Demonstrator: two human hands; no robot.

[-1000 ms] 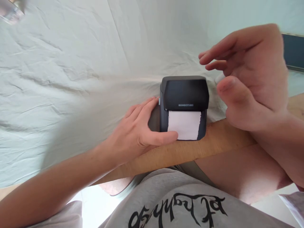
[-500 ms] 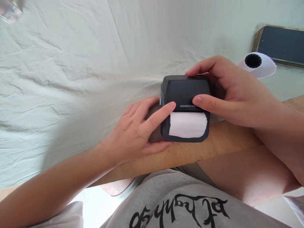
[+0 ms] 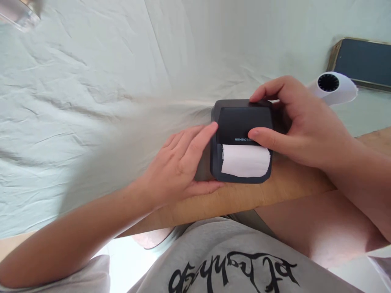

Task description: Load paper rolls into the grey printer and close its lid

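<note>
A black label printer [image 3: 244, 120] marked NIIMBOT lies at the table's front edge, a torn-edged strip of white paper [image 3: 246, 160] over its lower half. My left hand [image 3: 180, 167] grips the printer's left side, its thumb at the bottom edge and its index finger at the upper left side. From the right, my right hand [image 3: 299, 126] holds the printer, the thumb on its dark lid beside the lettering and the index finger on the far edge. The other right fingers are partly hidden behind the printer.
Past my right hand lies a white roll [image 3: 342, 88] with a black core. A phone-like dark slab [image 3: 365, 61] is at the far right. A clear object [image 3: 23, 16] sits at the top left. Pale wrinkled cloth [image 3: 100, 81] covers the wooden table [image 3: 189, 209].
My left index finger has moved off the lid to the printer's left side. The whole view has shifted slightly, and my right hand keeps its hold.
</note>
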